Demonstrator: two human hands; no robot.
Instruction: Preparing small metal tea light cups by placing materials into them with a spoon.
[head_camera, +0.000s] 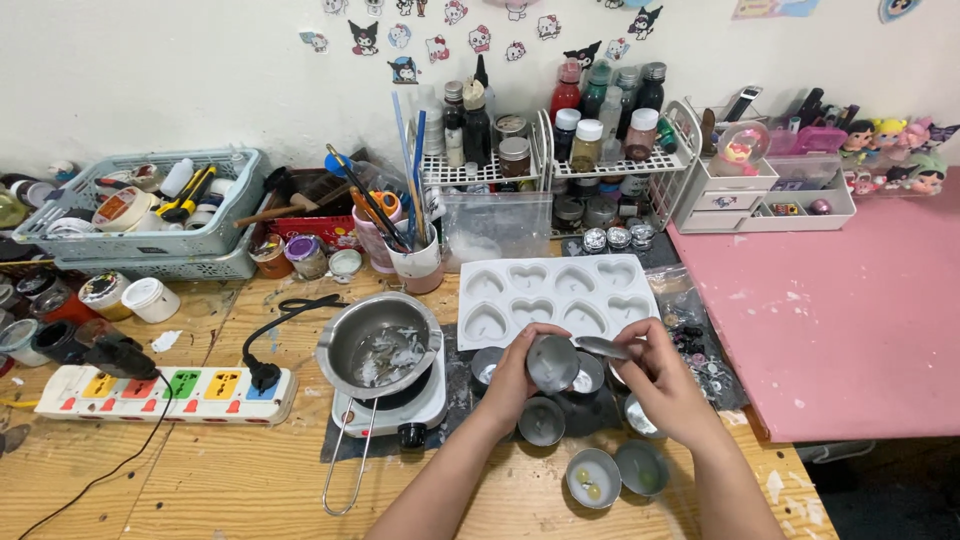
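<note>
My left hand (515, 375) holds a small round metal tin (552, 362), tilted so its open side faces up. My right hand (655, 370) grips a metal spoon (600, 346) whose bowl points left, just beside the tin's rim. Both hands hover over several other small tins (542, 420) on a dark mat. Behind them lies a white silicone mould (553, 293) with heart-shaped cavities. To the left, a steel melting pot (378, 346) with pale wax bits sits on a small white hot plate (392, 408).
A white power strip (165, 392) with a black plug lies at the left. Grey baskets (140, 225), jars, a cup of tools (415, 262) and racks of bottles (560, 130) line the back wall. A pink mat (840, 310) covers the right side.
</note>
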